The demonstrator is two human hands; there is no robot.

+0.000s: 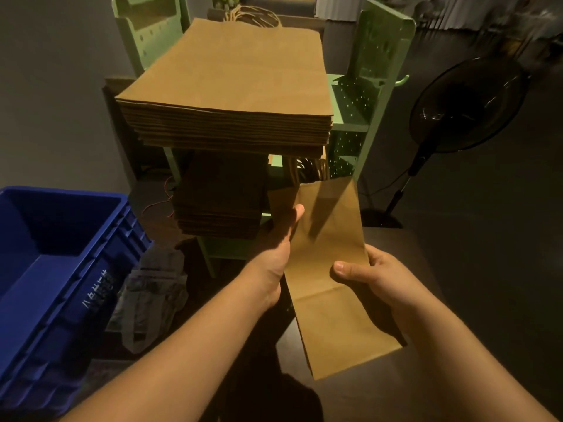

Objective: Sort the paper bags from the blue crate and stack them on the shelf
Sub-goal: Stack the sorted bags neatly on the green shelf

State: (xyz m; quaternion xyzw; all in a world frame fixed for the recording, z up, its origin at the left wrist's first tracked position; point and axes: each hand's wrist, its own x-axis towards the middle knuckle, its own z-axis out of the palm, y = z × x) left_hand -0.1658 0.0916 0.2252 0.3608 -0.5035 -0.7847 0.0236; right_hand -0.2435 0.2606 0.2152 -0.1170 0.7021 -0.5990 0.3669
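Both hands (323,263) grip flat paper bag (329,239) between them.

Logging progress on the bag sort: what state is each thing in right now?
Narrow paper bag: flat, held by both hands.
Left hand: grips the bag's left edge.
Right hand: pinches its right edge.
Blue crate: visible part empty.
Upper stack of bags: tall, neat.
Lower stack: shadowed, shorter.
Fan: motion unclear.

A dim storeroom or back room: a green metal shelf (350,111) piled with flat paper bags (225,86), a blue crate (61,269) near left, a standing fan (463,105) far right.
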